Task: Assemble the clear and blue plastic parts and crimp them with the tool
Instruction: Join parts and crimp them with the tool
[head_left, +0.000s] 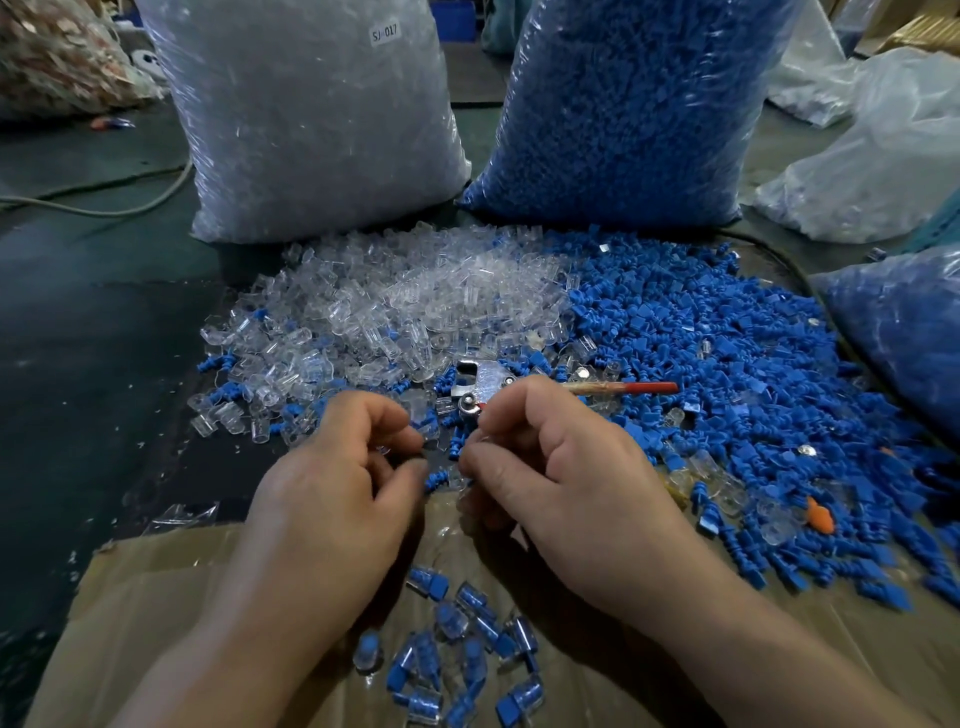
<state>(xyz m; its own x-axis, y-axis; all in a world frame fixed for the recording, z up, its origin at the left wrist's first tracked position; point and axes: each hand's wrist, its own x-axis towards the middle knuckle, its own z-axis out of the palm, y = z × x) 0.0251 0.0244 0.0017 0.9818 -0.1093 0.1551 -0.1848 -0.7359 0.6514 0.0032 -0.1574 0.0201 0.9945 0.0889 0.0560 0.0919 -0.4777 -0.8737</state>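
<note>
Grip detail: left hand (332, 483) pinches blue part (435, 479); right hand (566, 483) pinches clear part (458, 476) at its 3 o'clock; crimp tool (483, 382) lies unheld at 12 o'clock

One small white label (385, 34) can be read; it sits high on the front of the big clear sack (322, 130) packed with clear plastic parts (291, 187); its dark print gives "SJ-017", the mark between letters and digits faint; the label is stuck on slightly tilted.
</note>
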